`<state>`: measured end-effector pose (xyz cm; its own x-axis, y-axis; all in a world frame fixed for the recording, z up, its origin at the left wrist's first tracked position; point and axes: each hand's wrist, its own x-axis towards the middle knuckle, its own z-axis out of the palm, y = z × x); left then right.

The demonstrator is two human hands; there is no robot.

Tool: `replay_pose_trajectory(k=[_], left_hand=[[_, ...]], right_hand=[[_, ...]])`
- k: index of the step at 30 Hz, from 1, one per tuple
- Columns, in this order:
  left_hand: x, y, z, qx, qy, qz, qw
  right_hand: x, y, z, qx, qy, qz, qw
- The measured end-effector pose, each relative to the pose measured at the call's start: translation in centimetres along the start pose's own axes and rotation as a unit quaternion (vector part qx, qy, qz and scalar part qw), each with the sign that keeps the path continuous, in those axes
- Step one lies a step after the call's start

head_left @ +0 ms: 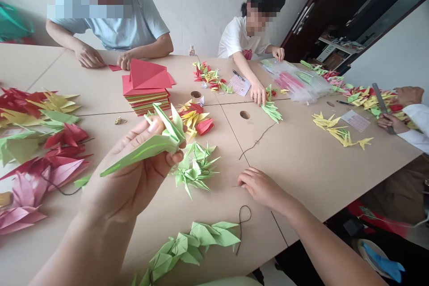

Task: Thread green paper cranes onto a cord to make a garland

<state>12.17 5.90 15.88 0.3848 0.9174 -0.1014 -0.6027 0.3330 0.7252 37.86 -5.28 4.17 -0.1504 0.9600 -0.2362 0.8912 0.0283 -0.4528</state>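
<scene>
In my left hand (134, 174) I hold a light green folded paper crane (170, 132), raised above the table with the thumb and fingers closed round it. My right hand (259, 183) is closed in a pinch low over the table, and a thin, needle-like tip pokes out to the left of its fingers. Between my hands lies a pile of green paper cranes (194, 167). A string of green cranes (191, 243) rests at the near edge, with a dark thread looped (244, 214) at its right end.
Strung red, yellow, green and pink cranes (36, 156) cover the left side. A stack of coloured paper squares (147, 94) stands ahead. Two people (137, 22) (241, 40) sit opposite; a third person's hand (390, 123) holds a flat tool at right. A plastic bag (295, 80) lies beyond.
</scene>
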Motion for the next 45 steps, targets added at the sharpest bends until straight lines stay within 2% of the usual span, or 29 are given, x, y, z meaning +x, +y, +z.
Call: replay_pose_trajectory(k=[4,8,12,15,19,25,29,35,40,45], left_hand=[[-0.1,0.1,-0.5,-0.012,-0.041,-0.007,0.999],[-0.1,0.1,-0.6,-0.01,-0.029,-0.011,0.999],[-0.4,0.4,-0.3,-0.014,-0.003,-0.015,1.0],[-0.6,0.7,-0.3,-0.022,-0.009,-0.018,1.0],[-0.8,1.1,-0.7,-0.025,-0.055,-0.019,0.998],[-1.2,1.4,-0.6,-0.045,-0.048,-0.012,0.998],[-1.1,1.5,-0.2,-0.046,-0.033,-0.016,0.998],[-1.1,1.5,-0.4,-0.042,-0.043,-0.006,0.998],[-1.3,1.4,-0.9,-0.024,-0.054,-0.006,0.998],[-1.2,1.3,-1.0,-0.017,-0.059,0.007,0.998]], right_hand=[[-0.2,-0.4,0.4,0.0,-0.003,0.006,1.0],[-0.5,-1.0,0.3,0.035,0.024,0.013,0.999],[0.2,-2.1,-0.5,0.099,0.084,0.011,0.991],[1.4,-3.1,-0.7,0.146,0.12,-0.015,0.982],[2.7,-4.4,-0.2,0.174,0.126,-0.068,0.974],[3.3,-5.7,0.6,0.119,0.169,-0.122,0.971],[4.0,-5.6,1.9,0.048,0.208,-0.162,0.963],[4.8,-5.2,3.1,-0.025,0.229,-0.214,0.949],[5.3,-5.4,3.3,-0.044,0.244,-0.233,0.94],[5.3,-5.8,2.7,-0.014,0.264,-0.221,0.939]])
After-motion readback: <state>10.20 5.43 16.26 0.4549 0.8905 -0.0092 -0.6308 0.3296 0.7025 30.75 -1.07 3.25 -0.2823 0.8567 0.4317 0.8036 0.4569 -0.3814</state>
